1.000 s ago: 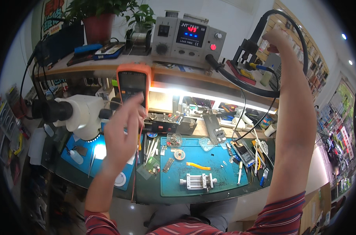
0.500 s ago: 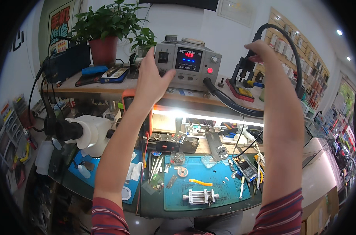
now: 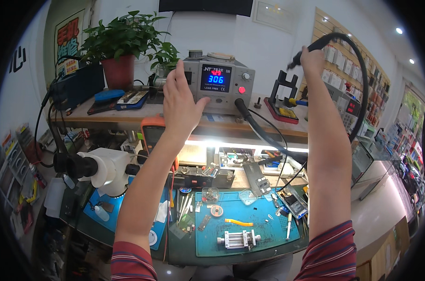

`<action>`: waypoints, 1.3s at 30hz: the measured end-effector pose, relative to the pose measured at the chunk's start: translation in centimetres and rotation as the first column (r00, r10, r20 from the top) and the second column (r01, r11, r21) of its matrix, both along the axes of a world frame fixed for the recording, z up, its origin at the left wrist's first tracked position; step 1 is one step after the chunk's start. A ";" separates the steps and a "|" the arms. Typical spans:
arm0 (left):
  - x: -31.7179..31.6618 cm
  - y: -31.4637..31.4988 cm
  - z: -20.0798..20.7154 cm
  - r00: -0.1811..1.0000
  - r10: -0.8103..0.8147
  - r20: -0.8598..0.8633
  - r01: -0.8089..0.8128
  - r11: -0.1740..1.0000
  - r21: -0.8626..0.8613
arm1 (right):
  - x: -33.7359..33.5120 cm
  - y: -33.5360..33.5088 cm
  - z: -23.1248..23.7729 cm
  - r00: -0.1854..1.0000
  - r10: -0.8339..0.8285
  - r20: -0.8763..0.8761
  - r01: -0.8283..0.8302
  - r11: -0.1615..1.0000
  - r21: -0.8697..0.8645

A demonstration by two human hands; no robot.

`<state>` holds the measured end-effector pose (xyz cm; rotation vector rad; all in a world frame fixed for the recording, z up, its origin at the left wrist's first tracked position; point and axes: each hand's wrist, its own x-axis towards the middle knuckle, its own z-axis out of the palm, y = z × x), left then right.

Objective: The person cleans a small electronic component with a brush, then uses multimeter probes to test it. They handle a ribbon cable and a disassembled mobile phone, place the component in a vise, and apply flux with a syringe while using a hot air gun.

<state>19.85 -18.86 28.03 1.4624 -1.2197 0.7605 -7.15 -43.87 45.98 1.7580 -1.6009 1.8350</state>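
Observation:
My right hand grips the black handle of a hot air gun, raised above its black forked holder. A thick black hose loops from the handle down and back to the grey hot air station on the shelf. My left hand is at the station's front left side, fingers stretched up and thumb spread out. It covers part of the panel, and contact cannot be made out. On the station, the display shows red and blue digits beside a lit red button.
A potted plant stands left of the station; a red stand with yellow sponge stands right. Below are a microscope, an orange multimeter, and a blue mat with a metal clamp and orange flex cable.
My right hand has lifted the hot air gun up out of its holder. The display's blue dashes have become digits. My left hand has stayed by the station's left side.

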 end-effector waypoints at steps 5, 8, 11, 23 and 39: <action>0.0 -0.2 -0.1 0.998 0.048 0.040 -0.047 0.999 -0.021 | -1.0 3.6 1.6 0.656 0.445 0.609 -0.234 0.888 -0.396; -0.2 -0.3 -0.1 0.999 0.036 0.031 -0.035 0.999 -0.030 | -3.2 6.2 2.2 0.300 0.653 0.695 -0.393 0.749 -0.534; -0.1 -0.5 0.1 0.998 0.041 0.037 -0.040 0.999 -0.033 | -5.4 8.4 0.2 0.223 0.758 0.612 -0.543 0.618 -0.568; 0.1 -0.7 0.4 0.998 0.017 0.060 -0.016 1.000 -0.021 | -14.3 25.4 -20.0 0.310 0.903 0.297 -0.904 0.377 -0.201; -14.3 19.2 -18.9 0.869 -0.431 -0.242 0.488 0.827 0.280 | -23.8 24.7 -26.8 0.256 0.952 0.167 -0.966 0.259 0.005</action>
